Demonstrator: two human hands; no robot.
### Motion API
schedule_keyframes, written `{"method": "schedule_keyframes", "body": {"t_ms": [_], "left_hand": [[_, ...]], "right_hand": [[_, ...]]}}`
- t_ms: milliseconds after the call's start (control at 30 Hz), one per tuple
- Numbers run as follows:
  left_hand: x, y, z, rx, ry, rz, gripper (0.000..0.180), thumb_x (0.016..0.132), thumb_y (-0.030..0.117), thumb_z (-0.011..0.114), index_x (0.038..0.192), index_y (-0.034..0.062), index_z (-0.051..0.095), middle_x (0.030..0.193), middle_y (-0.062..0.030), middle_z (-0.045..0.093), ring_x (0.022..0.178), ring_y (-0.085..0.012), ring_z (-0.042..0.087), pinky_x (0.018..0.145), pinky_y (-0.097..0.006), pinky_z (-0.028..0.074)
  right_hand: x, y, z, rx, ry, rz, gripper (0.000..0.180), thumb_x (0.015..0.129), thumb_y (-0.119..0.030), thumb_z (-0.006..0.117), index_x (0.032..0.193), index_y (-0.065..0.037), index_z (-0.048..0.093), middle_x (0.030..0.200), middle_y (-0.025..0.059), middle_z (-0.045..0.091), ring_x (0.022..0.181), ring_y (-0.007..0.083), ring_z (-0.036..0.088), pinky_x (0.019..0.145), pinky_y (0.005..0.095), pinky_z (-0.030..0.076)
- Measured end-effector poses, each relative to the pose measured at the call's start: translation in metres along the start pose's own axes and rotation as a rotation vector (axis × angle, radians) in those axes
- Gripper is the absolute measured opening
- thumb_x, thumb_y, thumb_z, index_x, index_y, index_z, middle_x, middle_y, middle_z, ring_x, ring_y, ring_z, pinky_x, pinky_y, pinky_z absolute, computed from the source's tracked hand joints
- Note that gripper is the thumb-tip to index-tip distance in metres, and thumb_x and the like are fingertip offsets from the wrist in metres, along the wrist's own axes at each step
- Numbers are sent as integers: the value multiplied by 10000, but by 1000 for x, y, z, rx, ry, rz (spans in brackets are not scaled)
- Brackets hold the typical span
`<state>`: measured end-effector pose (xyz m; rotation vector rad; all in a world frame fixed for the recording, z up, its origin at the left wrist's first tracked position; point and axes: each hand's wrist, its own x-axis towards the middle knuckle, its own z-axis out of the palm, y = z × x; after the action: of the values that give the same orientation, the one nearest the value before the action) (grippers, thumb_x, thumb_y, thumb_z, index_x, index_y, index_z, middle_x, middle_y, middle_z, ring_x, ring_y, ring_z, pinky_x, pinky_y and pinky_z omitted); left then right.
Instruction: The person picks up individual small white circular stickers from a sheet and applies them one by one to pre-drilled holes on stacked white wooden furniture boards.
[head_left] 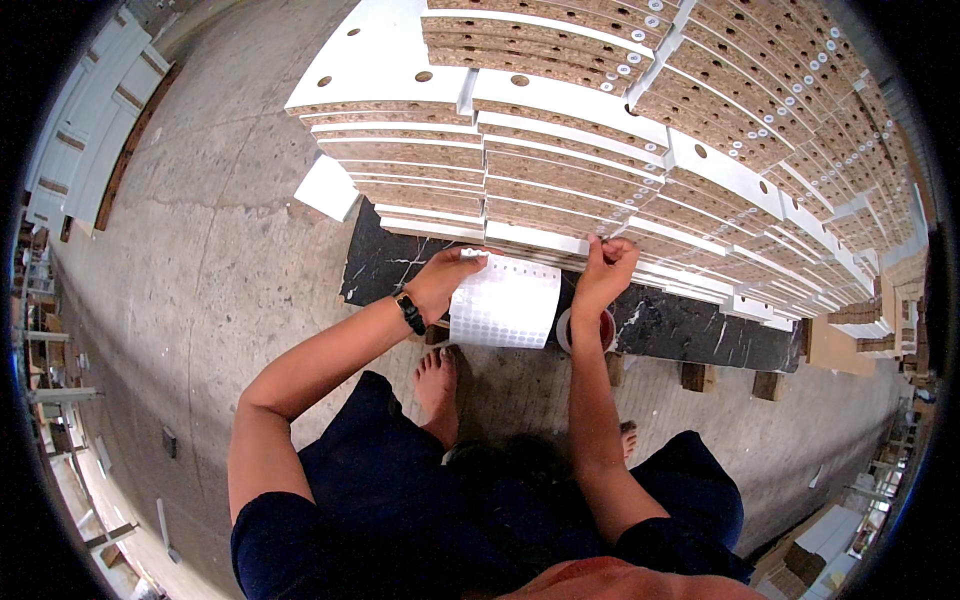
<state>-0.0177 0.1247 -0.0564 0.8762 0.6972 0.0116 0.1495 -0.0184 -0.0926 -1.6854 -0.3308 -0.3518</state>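
Note:
My left hand, a dark watch on its wrist, is closed on the upper left corner of a white sticker sheet. Rows of small round labels cover the sheet, which hangs in front of the lowest boards. To the right, my right hand has thumb and fingers pinched together at the edges of the stacked white-faced chipboard panels. Whatever lies between those fingertips is too small to make out. Many panel edges carry drilled holes and round white labels. Below my right wrist, a reddish roll is partly covered by my forearm.
The panels rest on a black marble-patterned board with wooden blocks beneath it. A white piece lies by the stack's left corner. More panels stand at far left. My bare foot is close to the stack on the concrete floor.

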Motion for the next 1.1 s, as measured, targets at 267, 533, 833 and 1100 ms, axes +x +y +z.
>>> {"method": "schedule_keyframes", "body": {"t_ms": [267,533,833,1100], "left_hand": [[-7,7,6,90,-299,100,550,797,-66,457,1324,40,342,1221,-96,490,1069,-165,507,897,-280,420],[-8,6,20,504,-361,235,665,801,-47,514,1386,63,218,1296,-62,398,1164,-112,370,972,-254,298],[-7,0,20,665,-308,178,694,819,-16,510,1404,72,148,1217,-73,458,1029,-102,456,854,-238,392],[-20,6,27,536,-200,58,660,810,13,491,1400,141,221,800,30,475,622,-26,382,518,-165,328]], "right_hand": [[-30,-51,-11,143,-330,-81,138,697,65,616,761,-22,531,746,74,529,656,146,520,613,257,419],[-32,-72,-17,-60,-740,-432,237,733,-54,649,966,-57,610,863,94,576,740,263,566,679,332,467],[-37,-72,-28,-40,-922,-248,167,717,-50,628,879,-70,593,843,87,589,806,270,579,692,352,473],[-37,-67,-30,-10,-864,-162,183,709,-17,656,887,-27,614,797,104,605,707,212,614,633,294,484]]}}
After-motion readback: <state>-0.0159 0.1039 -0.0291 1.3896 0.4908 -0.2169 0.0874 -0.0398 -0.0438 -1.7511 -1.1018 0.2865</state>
